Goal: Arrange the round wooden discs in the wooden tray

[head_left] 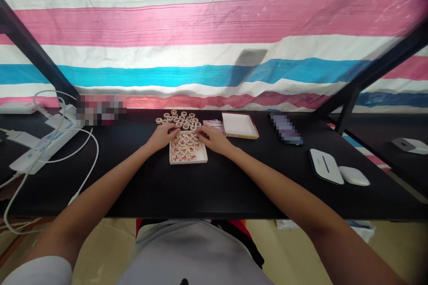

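Note:
A shallow white box tray [202, 156] lies on the black desk, holding rows of round Chinese chess pieces [183, 151] with red characters. At its upper left corner my left hand [162, 137] has its fingers closed around a piece, partly hiding it. Across from it, my right hand [214, 138] pinches a piece at the upper right corner of the tray. Just behind the tray sits a loose cluster of chess pieces [176, 119], most with dark characters. Bare white floor of the tray shows at its lower right.
A white-lined box lid [239, 125] and a printed paper [214, 124] lie behind my right hand. Farther right are a phone [286, 129], a white device [326, 166] and a white rounded case [353, 176]. A power strip [43, 144] with looping cables [96, 149] occupies the left.

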`<state>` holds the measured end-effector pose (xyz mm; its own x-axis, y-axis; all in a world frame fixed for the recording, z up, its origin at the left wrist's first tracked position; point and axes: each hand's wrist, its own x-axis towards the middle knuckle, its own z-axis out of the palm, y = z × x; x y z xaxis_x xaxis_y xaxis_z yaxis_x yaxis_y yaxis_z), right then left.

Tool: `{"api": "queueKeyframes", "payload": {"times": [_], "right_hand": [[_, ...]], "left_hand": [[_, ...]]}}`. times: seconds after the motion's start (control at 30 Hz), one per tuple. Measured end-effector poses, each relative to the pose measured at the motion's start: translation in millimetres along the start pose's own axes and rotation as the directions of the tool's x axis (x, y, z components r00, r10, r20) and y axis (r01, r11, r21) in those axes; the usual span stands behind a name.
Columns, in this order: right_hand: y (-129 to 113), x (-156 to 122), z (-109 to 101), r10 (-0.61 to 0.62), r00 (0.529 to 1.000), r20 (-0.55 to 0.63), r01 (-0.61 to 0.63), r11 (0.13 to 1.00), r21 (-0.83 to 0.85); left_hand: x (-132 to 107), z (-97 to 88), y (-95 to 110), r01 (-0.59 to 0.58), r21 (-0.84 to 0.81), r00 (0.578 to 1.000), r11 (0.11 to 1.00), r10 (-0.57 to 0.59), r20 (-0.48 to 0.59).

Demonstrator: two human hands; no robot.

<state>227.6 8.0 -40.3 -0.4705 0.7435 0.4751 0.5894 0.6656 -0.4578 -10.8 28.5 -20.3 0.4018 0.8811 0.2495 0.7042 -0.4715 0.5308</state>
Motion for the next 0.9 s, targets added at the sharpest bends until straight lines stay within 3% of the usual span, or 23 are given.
{"api": "queueKeyframes", "payload": {"times": [0.13, 0.43, 0.63, 0.9], "right_hand": [[-3.0, -4.7, -2.4, -0.026, 1.0, -0.018, 0.026, 1.0, 0.004], [-6.9, -8.8, -8.7, -0.068, 0.992, -0.107, 0.065, 0.997, -0.039], [-10.1, -9.9, -12.2, -0.001, 0.989, -0.15, 0.003, 1.0, 0.009], [5.2, -7.5, -47.7, -0.011, 0.967, -0.255, -0.005, 0.998, -0.061]], "left_hand": [[-6.7, -0.7, -0.1, 0.013, -0.035, 0.999, 0.999, -0.015, -0.047], [-13.2, -4.5, 5.0, 0.009, 0.001, 1.0, 1.0, -0.009, 0.029], [-14.5, -8.0, 5.2, -0.02, 0.096, 0.998, 0.995, 0.014, 0.063], [-14.7, -7.6, 4.0, -0.067, 0.187, 0.997, 0.98, 0.06, 0.039]]}}
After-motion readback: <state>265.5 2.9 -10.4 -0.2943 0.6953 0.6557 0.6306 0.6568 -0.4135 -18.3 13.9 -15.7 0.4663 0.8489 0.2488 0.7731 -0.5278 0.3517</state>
